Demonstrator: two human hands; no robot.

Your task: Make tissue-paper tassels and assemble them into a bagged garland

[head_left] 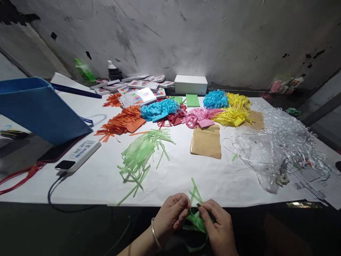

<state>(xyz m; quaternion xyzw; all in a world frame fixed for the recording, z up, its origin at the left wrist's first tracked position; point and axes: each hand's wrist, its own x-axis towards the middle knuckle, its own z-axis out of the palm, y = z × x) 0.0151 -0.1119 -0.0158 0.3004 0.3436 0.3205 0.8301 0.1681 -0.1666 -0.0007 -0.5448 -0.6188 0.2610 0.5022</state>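
Note:
At the near edge of the white-covered table, my left hand (173,212), with a bangle on its wrist, is closed in a pinch beside some green tissue-paper strips (195,191). Between thumb and fingers, my right hand (218,224) grips a green tissue-paper tassel (197,221); its fringe hangs below the table edge, partly hidden behind the fingers. What my left fingertips pinch is too small to make out clearly. Farther up lies a pile of pale green fringed paper (142,149), its strips spread loosely over the table.
Orange (125,119), blue (160,109), pink (201,117) and yellow (231,116) fringe bundles lie across the middle. Behind them are flat boxes (141,96) and a white box (190,85). A brown packet (205,142), clear plastic (258,156), a power bank (78,155) and a blue holder (45,110) flank them.

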